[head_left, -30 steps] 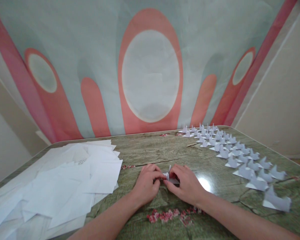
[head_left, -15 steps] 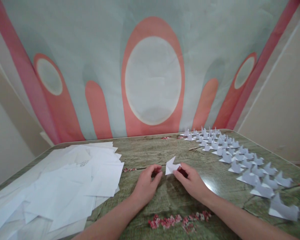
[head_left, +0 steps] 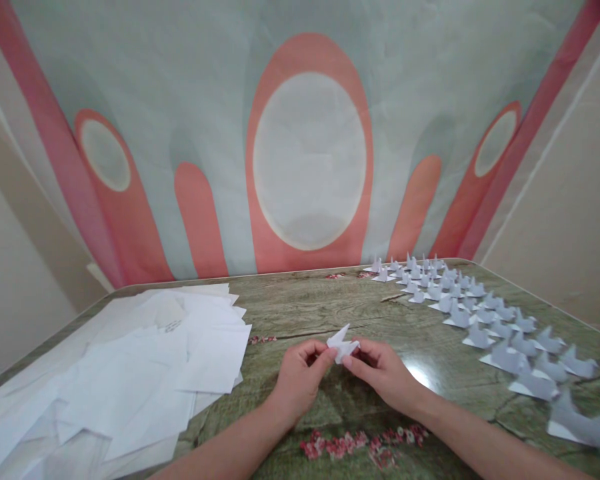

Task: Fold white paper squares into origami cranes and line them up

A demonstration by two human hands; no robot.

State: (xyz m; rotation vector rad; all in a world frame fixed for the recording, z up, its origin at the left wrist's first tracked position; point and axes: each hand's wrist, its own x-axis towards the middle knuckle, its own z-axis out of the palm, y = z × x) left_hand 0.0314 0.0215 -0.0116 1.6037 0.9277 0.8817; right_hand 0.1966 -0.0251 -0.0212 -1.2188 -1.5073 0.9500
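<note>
A folded white paper bird [head_left: 343, 348] is held over the counter [head_left: 300, 303], its left side pinched by the left hand [head_left: 300, 375], its right side by the right hand [head_left: 387, 375].

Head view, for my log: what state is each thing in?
Left hand: pinching the held figure
Right hand: pinching it too
Held figure: folded, partly covered
Other figures: folded, standing on the table
Sheets: loose, overlapping in a pile
</note>
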